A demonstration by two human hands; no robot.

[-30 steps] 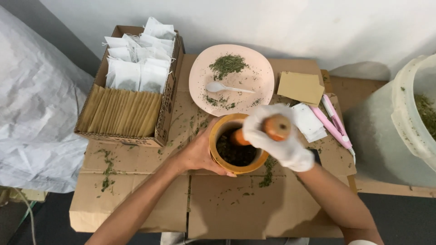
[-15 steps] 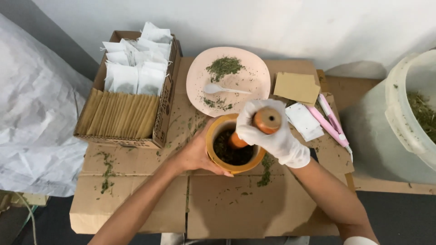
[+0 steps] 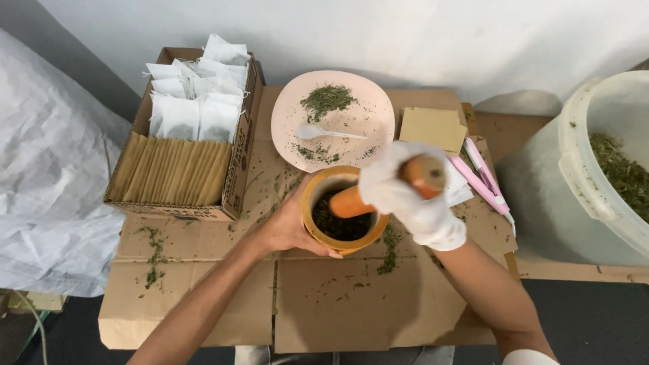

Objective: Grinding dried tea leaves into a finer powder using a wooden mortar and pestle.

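Note:
An orange-yellow mortar stands on a cardboard-covered table, with dark green crushed herb inside. My left hand, bare, grips the mortar's left side. My right hand, in a white glove, is closed round an orange pestle that leans into the bowl, its tip in the herb and its top end up to the right.
Behind the mortar lies a pink plate with dried herb and a white spoon. A cardboard box of white sachets and tan envelopes stands left. A large plastic tub of herb stands right, with pink tools and tan paper beside it.
The pestle's top has swung slightly to the right in my gloved hand while its tip stays in the mortar. My left hand keeps its hold on the mortar.

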